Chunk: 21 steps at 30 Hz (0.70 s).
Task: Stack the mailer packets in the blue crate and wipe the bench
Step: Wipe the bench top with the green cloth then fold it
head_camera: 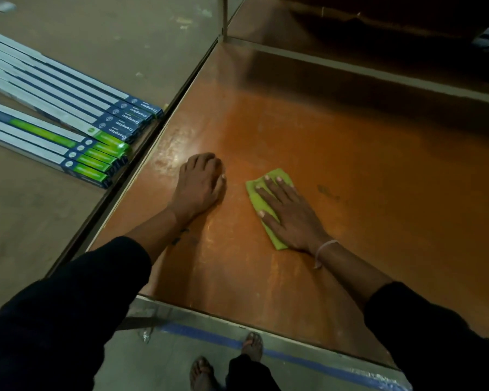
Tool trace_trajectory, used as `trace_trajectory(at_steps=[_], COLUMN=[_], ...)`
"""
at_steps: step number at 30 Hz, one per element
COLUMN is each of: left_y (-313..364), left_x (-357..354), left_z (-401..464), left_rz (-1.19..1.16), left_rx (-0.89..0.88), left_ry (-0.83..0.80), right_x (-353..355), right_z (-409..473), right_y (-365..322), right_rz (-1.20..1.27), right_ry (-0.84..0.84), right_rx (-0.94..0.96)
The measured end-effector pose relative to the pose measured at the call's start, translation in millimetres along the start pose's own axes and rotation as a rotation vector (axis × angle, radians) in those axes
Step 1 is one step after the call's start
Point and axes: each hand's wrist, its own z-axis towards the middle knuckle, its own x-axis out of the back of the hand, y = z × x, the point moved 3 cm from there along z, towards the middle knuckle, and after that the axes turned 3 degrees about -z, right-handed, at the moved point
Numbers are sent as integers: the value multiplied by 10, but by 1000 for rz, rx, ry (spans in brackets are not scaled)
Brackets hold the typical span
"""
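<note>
Wiping the bench w/ the green cloth, right hand flat on it.

Your right hand (290, 214) lies w/ fingers straight, pressing the green cloth (259, 198) onto the orange bench (350, 165), no pinch; left hand (202, 183) rests beside it on the bare top, fingers curled under, holding nothing that shows. Keep the palm flat, cloth folded, overlap your passes; looks like the dark smudge (326, 190) just right of the cloth and the pale scuffs (170, 148) near the left edge need going over. Top is glossy, worn, lit patchy; far side is in shadow. No blue crate or mailer packets in view. Long boxed packs (68, 119) lie on the adjoining brown surface, left. Blue floor tape (308, 359) runs below the bench's near edge.
</note>
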Motion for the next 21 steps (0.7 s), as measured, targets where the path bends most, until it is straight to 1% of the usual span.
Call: trace_trajectory(at_steps=[1,3,4,5,8,10,12,13,15,16,18,19,21], left_y=[-14,-69,-108,-148,-282,-363,-461,-514,-595,-618,-638,-641,-649], left_x=[17,56,74,95,125,131,142,145,150,149,135,124,103], left_z=[21,89,134,178,300,358,399,411,435,444,451,450,443], left_rz=[-3,0,13,31,65,73,93,102,94,80,65,69,73], left_rx=[-11,-49,-65,-73,-31,1,34,52,87,104,128,131,137], left_ry=[-15,-65,-88,-100,-99,-94,-88,-85,-74,-63,-40,-29,-24], right_x=[11,45,52,44,11,33,80,98,85,59,-6,-19,17], right_z=[85,281,382,465,570,607,670,698,705,686,666,695,850], right_y=[121,307,332,313,244,292,317,293,176,104,8,-2,36], right_rz=[-5,2,4,2,-9,-12,-48,-57,-12,6,2,6,14], right_ry=[16,38,34,25,2,-53,-124,-131,-59,5,88,86,30], right_rx=[-58,-261,-317,-322,-210,-178,-201,-227,-276,-270,-179,-95,130])
